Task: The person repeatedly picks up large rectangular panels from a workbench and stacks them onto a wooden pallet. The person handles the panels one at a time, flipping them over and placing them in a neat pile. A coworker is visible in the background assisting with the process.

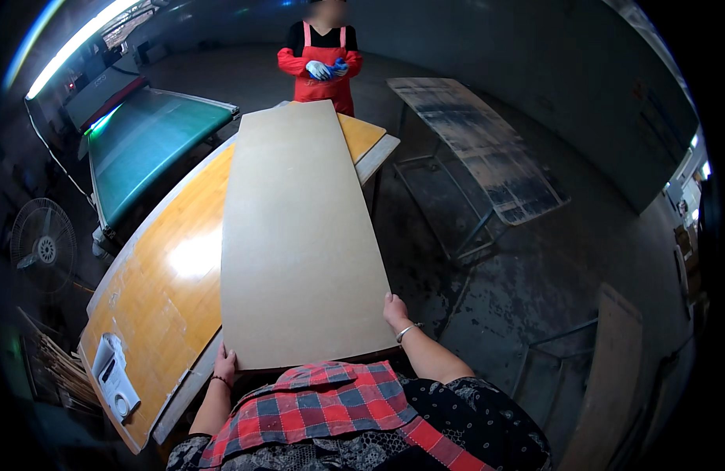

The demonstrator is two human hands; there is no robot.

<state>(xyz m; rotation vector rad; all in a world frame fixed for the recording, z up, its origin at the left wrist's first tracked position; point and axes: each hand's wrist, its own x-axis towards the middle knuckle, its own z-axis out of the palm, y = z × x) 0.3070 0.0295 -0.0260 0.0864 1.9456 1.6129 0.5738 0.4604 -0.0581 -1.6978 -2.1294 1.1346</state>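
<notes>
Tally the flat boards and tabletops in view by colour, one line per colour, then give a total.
Pale beige board, gripped at its near edge by the left hand and right hand: 1
Glossy orange-yellow tabletop under it: 1
Green table surface to the left: 1
Worn grey panel on a metal frame to the right: 1
Brown board leaning at lower right: 1
Total: 5

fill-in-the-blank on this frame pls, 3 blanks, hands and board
Both hands, left hand and right hand, grip the near end of a long pale ____.
The board lies on a glossy ____-coloured table.
At the far end stands a person in a red ____.

Missing words: board; orange; apron
</notes>
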